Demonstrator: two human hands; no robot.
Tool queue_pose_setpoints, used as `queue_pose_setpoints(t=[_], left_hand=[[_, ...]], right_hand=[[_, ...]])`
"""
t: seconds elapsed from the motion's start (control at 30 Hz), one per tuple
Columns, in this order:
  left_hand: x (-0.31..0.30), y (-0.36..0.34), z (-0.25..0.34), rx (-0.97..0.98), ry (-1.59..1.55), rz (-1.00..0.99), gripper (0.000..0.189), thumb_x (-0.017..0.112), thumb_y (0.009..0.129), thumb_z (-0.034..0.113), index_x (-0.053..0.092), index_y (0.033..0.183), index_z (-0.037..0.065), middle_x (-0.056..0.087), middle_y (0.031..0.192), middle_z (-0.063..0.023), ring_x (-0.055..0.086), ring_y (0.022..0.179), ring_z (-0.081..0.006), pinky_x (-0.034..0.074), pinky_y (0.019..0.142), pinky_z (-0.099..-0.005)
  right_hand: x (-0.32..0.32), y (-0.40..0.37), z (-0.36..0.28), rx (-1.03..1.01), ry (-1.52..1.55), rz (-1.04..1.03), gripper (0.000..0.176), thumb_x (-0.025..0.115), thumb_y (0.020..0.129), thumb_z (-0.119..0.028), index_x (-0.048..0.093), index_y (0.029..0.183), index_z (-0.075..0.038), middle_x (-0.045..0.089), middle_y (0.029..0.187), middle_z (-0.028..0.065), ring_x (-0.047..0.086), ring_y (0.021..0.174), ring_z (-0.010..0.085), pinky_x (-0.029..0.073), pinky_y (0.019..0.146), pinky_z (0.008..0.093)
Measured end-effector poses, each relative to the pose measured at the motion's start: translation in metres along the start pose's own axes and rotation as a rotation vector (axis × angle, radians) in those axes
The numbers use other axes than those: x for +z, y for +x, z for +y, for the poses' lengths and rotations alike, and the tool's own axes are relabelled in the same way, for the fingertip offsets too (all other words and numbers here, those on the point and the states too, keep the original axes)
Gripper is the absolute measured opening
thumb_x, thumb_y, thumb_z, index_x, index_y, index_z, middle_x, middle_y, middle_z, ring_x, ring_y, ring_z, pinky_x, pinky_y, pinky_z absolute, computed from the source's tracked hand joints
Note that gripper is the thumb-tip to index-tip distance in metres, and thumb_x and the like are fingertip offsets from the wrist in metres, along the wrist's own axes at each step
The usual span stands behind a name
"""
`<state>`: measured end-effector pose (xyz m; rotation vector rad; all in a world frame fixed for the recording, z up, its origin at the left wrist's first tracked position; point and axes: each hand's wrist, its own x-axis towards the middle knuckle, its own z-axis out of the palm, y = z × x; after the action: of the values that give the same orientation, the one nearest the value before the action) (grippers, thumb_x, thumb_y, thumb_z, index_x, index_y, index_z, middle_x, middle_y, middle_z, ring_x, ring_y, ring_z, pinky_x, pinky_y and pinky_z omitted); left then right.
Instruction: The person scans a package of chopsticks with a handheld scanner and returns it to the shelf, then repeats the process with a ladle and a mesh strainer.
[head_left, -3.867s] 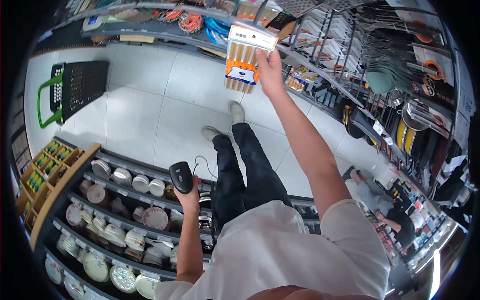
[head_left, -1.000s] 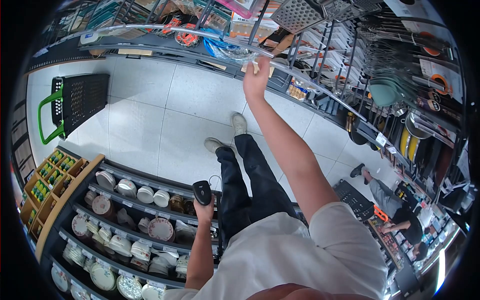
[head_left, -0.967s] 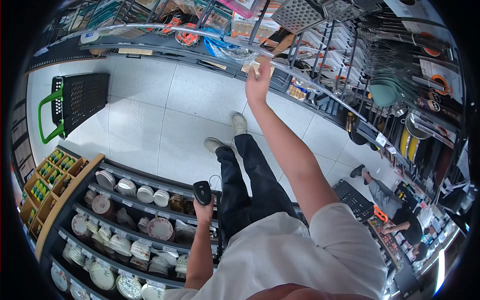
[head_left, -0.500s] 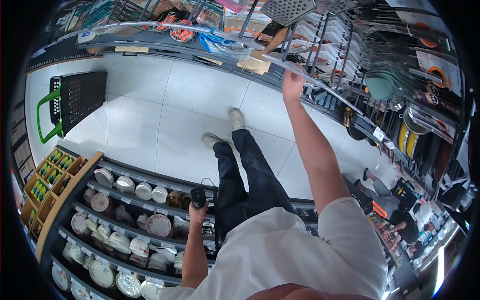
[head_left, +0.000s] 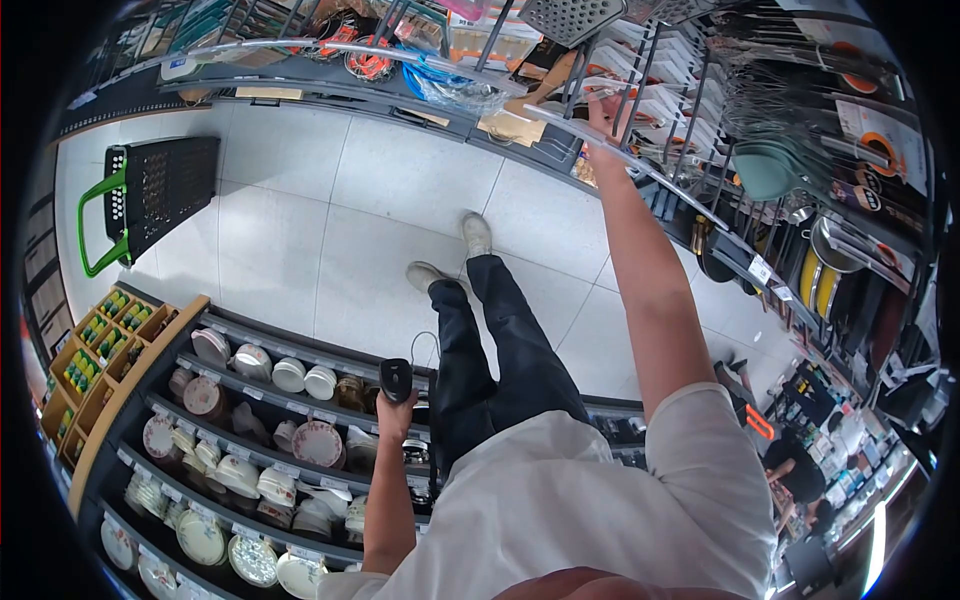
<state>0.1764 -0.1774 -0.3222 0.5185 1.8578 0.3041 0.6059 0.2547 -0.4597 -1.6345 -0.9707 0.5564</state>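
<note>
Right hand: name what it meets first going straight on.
Probably the white carded packs hanging on the wire rack, just past the right hand; depth is unclear.

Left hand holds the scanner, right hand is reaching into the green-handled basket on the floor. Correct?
No. The head view shows the left hand holding the scanner, but the right hand is up at the wire rack of hanging kitchenware; the green-handled basket stands apart on the floor.

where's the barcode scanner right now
Head view, lower centre: the barcode scanner is gripped in the left hand, in front of the dish shelves and just left of the person's dark trouser leg.
</note>
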Motion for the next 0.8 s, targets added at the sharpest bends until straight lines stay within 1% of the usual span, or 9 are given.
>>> queue_pose_setpoints(t=[0.1,0.17,0.3,0.37,0.4,0.5,0.63,0.73,0.8], left_hand=[[0.000,-0.005,0.005,-0.075,-0.003,-0.021,0.018,0.071,0.073,0.013,0.059,0.077,0.000,0.059,0.065,-0.0014,0.052,0.059,-0.0084,0.044,0.056,-0.0272],[0.001,-0.007,-0.001,-0.091,0.004,-0.028,0.017,0.071,0.073,0.012,0.059,0.076,0.000,0.060,0.064,-0.0018,0.053,0.058,-0.0092,0.044,0.056,-0.0273],[0.002,-0.012,-0.004,-0.128,0.007,-0.013,0.016,0.071,0.074,0.012,0.059,0.074,0.001,0.060,0.063,-0.0026,0.056,0.056,-0.0109,0.044,0.055,-0.0275],[0.002,-0.013,-0.004,-0.125,0.023,-0.025,0.016,0.071,0.074,0.012,0.059,0.072,0.001,0.060,0.062,-0.0025,0.056,0.056,-0.0110,0.044,0.055,-0.0274],[0.001,-0.013,-0.004,-0.118,0.038,-0.034,0.016,0.071,0.074,0.012,0.059,0.070,0.001,0.060,0.061,-0.0024,0.056,0.056,-0.0111,0.044,0.055,-0.0273],[0.001,-0.009,-0.006,-0.091,0.070,-0.026,0.017,0.070,0.074,0.013,0.060,0.068,0.001,0.060,0.060,-0.0025,0.056,0.056,-0.0107,0.044,0.055,-0.0275],[0.002,-0.005,0.002,-0.101,0.019,-0.034,0.017,0.069,0.074,0.014,0.060,0.069,0.001,0.059,0.060,-0.0023,0.056,0.056,-0.0103,0.043,0.054,-0.0279],[0.003,-0.003,0.009,-0.104,0.049,-0.049,0.017,0.069,0.074,0.014,0.060,0.070,0.001,0.059,0.060,-0.0019,0.054,0.056,-0.0099,0.043,0.054,-0.0281],[0.005,-0.003,0.014,-0.110,0.031,-0.051,0.017,0.070,0.073,0.014,0.060,0.070,0.001,0.059,0.061,-0.0018,0.053,0.056,-0.0098,0.043,0.054,-0.0284]], right_hand=[[-0.005,0.003,-0.008,-0.006,-0.123,-0.045,0.035,0.072,0.079,-0.016,0.055,0.104,0.002,0.061,0.090,0.0092,0.060,0.083,0.0186,0.048,0.074,0.0319],[-0.007,0.001,-0.023,0.091,-0.229,-0.052,0.035,0.072,0.080,-0.018,0.055,0.104,0.001,0.060,0.089,0.0091,0.060,0.083,0.0191,0.047,0.074,0.0321],[-0.004,0.011,-0.005,0.090,-0.205,-0.100,0.035,0.071,0.080,-0.023,0.056,0.100,0.001,0.061,0.086,0.0114,0.061,0.082,0.0226,0.048,0.073,0.0342],[-0.005,0.009,-0.012,0.026,-0.471,-0.089,0.036,0.069,0.081,-0.028,0.058,0.099,0.001,0.062,0.085,0.0160,0.062,0.081,0.0290,0.048,0.072,0.0382],[-0.006,0.007,-0.012,0.027,-0.474,-0.085,0.036,0.069,0.081,-0.028,0.058,0.099,0.001,0.062,0.085,0.0160,0.062,0.081,0.0290,0.048,0.072,0.0382],[-0.006,-0.001,-0.030,-0.168,-0.469,-0.024,0.032,0.064,0.084,-0.029,0.060,0.098,-0.001,0.062,0.088,0.0200,0.060,0.083,0.0369,0.046,0.072,0.0431],[-0.012,-0.007,-0.027,-0.140,-0.389,-0.053,0.032,0.064,0.084,-0.030,0.059,0.097,-0.001,0.063,0.089,0.0199,0.060,0.084,0.0379,0.046,0.072,0.0437],[-0.016,-0.007,-0.013,-0.022,-0.428,-0.019,0.031,0.066,0.083,-0.029,0.057,0.094,-0.001,0.062,0.085,0.0177,0.060,0.079,0.0353,0.047,0.071,0.0412],[-0.021,-0.007,0.001,0.025,-0.317,-0.065,0.028,0.068,0.082,-0.026,0.056,0.090,-0.002,0.060,0.078,0.0136,0.059,0.073,0.0280,0.047,0.070,0.0370]])
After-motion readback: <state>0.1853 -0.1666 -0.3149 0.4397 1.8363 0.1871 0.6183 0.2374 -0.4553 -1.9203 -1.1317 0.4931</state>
